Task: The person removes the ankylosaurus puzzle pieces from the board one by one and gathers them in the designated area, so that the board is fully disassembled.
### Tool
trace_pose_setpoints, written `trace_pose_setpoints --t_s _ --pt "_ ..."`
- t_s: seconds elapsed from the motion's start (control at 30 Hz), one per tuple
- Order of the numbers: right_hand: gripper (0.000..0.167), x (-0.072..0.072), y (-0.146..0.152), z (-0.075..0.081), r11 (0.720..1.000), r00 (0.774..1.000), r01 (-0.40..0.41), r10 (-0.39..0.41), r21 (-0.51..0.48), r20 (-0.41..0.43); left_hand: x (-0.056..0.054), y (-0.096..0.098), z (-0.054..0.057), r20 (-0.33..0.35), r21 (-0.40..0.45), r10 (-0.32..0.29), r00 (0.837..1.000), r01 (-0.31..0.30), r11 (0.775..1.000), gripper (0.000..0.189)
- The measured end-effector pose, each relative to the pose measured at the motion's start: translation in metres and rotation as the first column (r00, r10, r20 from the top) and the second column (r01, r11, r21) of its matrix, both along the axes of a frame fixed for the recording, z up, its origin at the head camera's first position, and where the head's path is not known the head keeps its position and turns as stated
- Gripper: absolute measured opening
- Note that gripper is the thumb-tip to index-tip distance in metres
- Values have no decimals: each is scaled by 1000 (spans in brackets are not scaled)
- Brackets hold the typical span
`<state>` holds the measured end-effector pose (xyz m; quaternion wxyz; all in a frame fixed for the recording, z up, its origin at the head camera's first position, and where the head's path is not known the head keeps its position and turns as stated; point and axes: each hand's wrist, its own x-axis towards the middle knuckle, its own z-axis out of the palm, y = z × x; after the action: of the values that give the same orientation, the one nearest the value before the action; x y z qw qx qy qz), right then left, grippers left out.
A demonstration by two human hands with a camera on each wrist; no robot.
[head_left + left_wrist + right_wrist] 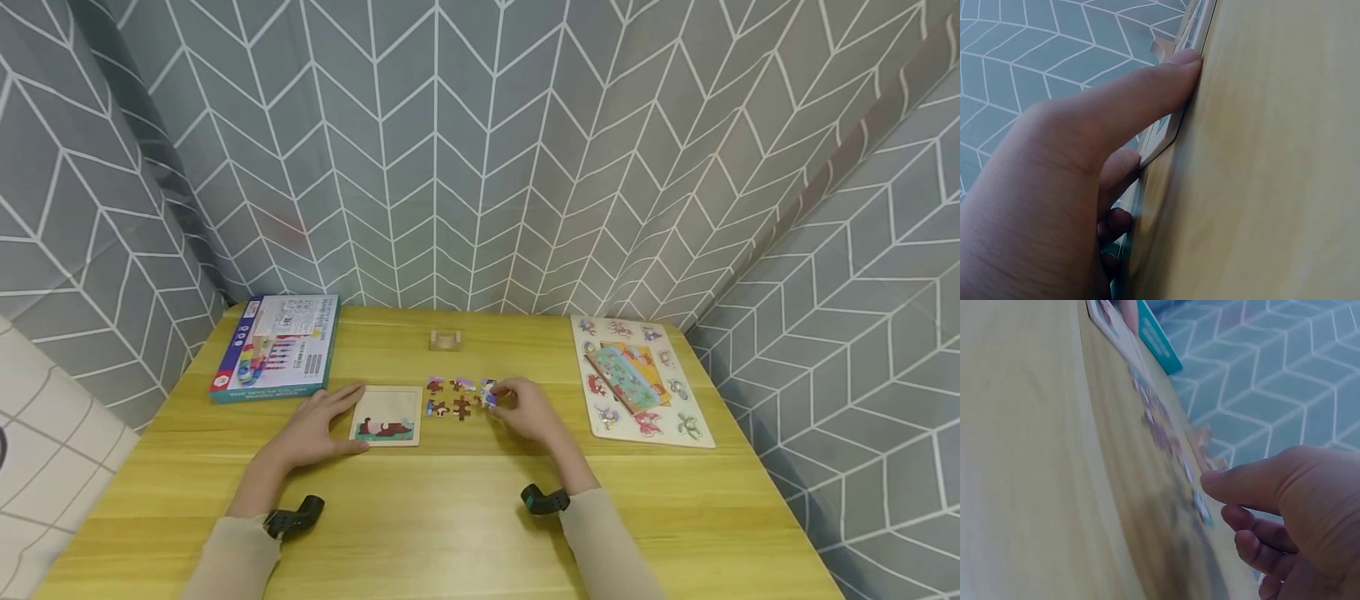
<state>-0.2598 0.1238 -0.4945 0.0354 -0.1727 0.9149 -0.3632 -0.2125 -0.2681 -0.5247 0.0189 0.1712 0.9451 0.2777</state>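
A square wooden puzzle tray (386,408) lies mid-table with a brown and green picture section along its lower side. My left hand (318,425) holds its left side, thumb at the lower edge and fingers at the upper corner. In the left wrist view, the thumb (1147,84) presses along the tray rim. Right of the tray, several loose jigsaw pieces (461,407) lie in two rough rows. At their right end, my right hand (528,410) pinches a jigsaw piece (488,393) between thumb and forefinger; the forefinger's contact is hidden in the right wrist view.
A boxed set (277,346) lies at the back left. On the right, a pale wooden board (701,421) with animal shapes carries a small picture puzzle (626,377). A little wooden holder (445,340) stands behind the pieces. A patterned curtain (465,167) hangs behind the table.
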Motion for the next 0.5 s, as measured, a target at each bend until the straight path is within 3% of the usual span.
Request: trace_pose_setpoints --t_s 0.3,0.5 --pt "28 0 17 -13 999 998 -8 10 -35 62 0 0 -1 -4 -4 -2 1000 2 1000 103" --pt "29 -1 19 -20 999 998 -22 24 -39 51 -2 0 -2 -7 -15 5 1000 -5 1000 103"
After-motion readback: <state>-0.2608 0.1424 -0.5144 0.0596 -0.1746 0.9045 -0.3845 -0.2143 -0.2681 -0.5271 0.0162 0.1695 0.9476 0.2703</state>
